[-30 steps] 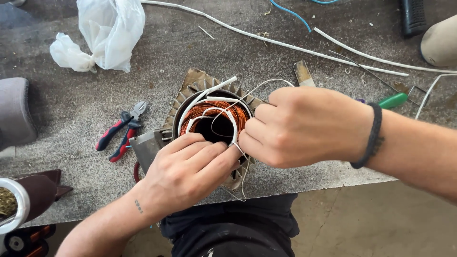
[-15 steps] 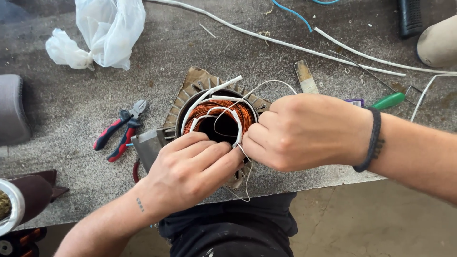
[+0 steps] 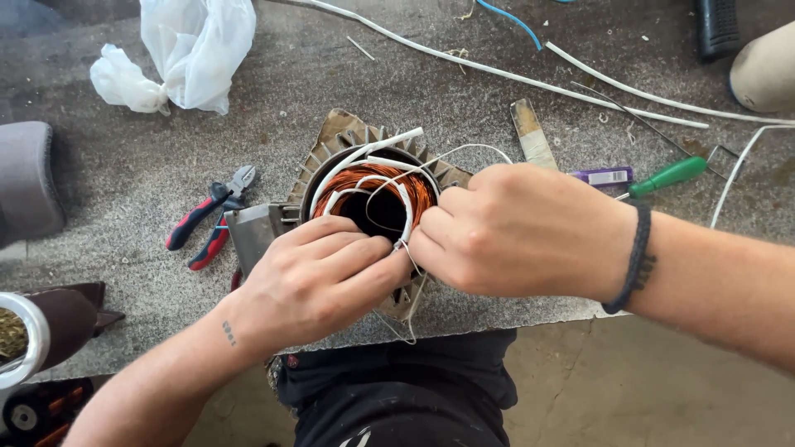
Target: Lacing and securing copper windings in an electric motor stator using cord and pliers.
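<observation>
Left hand [image 3: 319, 277]: lower centre of the frame, fingers curled and pinched on the white string [image 3: 407, 217] at the near rim of the motor stator [image 3: 373, 199].
Right hand [image 3: 517, 228]: right of centre, closed into a loose fist, fingertips meeting the left hand's at the same string; a dark braided band sits on the wrist.
Motor stator: centre of the frame on the grey desk [image 3: 124, 182], round, with copper windings [image 3: 389, 178] and white sleeved leads looped over the bore.
Pliers [image 3: 211, 217]: red and black handles, left of the stator, apart from both hands.
Plastic bag [image 3: 186, 50]: white, upper left.
Screwdriver [image 3: 671, 175]: green handle, right of the stator, just behind the right wrist.
White cables [image 3: 497, 70]: run across the top of the desk.
</observation>
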